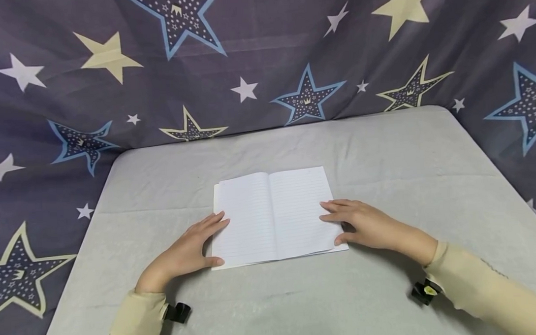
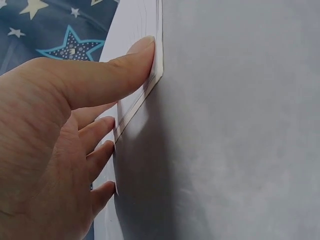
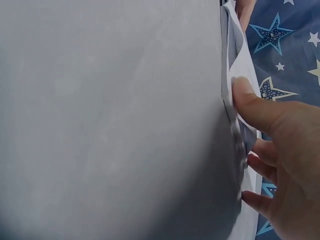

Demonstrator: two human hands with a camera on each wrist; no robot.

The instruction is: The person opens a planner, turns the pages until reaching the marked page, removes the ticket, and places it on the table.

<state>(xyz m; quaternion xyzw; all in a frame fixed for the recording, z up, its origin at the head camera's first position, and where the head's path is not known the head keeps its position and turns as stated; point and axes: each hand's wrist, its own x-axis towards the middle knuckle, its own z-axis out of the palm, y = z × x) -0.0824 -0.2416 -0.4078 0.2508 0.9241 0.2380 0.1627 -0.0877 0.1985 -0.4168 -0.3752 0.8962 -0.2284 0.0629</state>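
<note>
While spread fingers (image 1: 216, 228) touch both sides, the notebook (image 1: 251, 207) lies open on the worktop (image 1: 299, 304) (head view).
Left wrist: the left hand (image 2: 45, 140) best presses lightly. Right wrist: pages (image 3: 245, 65) bow beside the right hand (image 3: 290, 145); smooth them outward.

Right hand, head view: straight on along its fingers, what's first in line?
The open notebook, it seems: the right hand overlaps its near side edge in that view, though how firmly they touch is hard to judge.

The notebook (image 1: 292, 216) looks smooth matt paper, the tabletop covering (image 1: 299, 304) matt cloth.
</note>
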